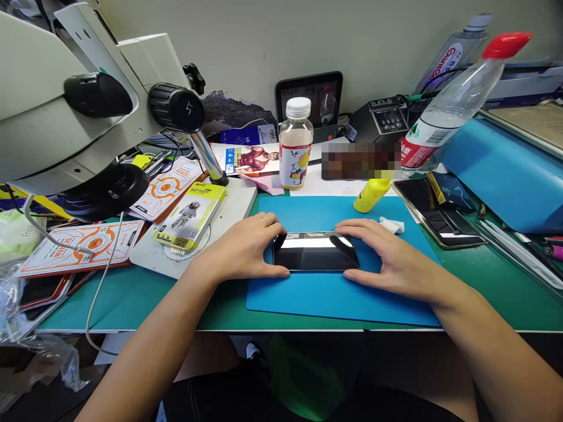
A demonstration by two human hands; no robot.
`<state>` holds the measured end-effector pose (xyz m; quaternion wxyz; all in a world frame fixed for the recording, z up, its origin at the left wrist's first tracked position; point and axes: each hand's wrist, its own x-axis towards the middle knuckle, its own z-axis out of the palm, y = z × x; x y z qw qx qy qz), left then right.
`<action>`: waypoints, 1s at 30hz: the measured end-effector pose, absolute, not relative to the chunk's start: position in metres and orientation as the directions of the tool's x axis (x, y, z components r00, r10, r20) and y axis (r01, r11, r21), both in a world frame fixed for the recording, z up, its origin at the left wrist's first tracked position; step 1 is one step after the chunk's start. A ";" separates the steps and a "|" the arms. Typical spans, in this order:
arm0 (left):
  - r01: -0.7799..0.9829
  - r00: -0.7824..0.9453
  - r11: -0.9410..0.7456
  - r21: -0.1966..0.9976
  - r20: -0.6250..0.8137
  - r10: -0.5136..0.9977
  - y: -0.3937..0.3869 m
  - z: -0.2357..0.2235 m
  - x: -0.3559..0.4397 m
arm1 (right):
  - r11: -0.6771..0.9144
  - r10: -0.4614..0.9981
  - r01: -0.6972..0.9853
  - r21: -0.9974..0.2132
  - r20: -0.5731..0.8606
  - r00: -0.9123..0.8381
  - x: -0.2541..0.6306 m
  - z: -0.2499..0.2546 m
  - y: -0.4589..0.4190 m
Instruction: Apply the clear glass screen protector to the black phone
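A dark, glossy smartphone (315,252) lies sideways on the blue mat (308,296), its screen reflecting a white band. My left hand (246,249) grips its left end, thumb along the near edge and fingers at the far edge; a ring shows on one finger. At the opposite end my right hand (387,255) holds the phone the same way, thumb near and fingertips far. Just beyond the right fingers sits a crumpled white tissue (391,225). A small yellow bottle (372,194) stands tilted in view at the mat's far edge.
A microscope (101,117) overhangs the left side, its base (176,266) bearing a yellow battery package (191,215). Orange-and-white boxes (83,249) lie farther left. Behind the mat stands a drink bottle (296,146). Another phone (440,214) and a red-capped bottle (457,111) are at right.
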<state>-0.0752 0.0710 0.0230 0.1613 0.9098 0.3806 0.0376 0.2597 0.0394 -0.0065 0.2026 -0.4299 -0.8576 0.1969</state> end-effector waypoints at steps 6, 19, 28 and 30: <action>0.677 0.710 -0.657 0.331 -0.061 0.701 0.070 0.025 -0.074 | 0.546 0.821 0.672 -0.501 0.162 -0.547 0.260 -0.007 0.039; 0.667 0.725 -0.682 0.301 -0.052 0.686 0.067 0.025 -0.068 | 0.542 0.832 0.693 -0.476 0.182 -0.525 0.262 -0.010 0.038; 0.661 0.729 -0.685 0.306 -0.045 0.683 0.068 0.021 -0.066 | 0.584 0.803 0.670 -0.459 0.204 -0.560 0.261 -0.010 0.039; 0.656 0.732 -0.689 0.309 -0.036 0.681 0.069 0.020 -0.065 | 0.594 0.794 0.657 -0.464 0.207 -0.571 0.260 -0.009 0.039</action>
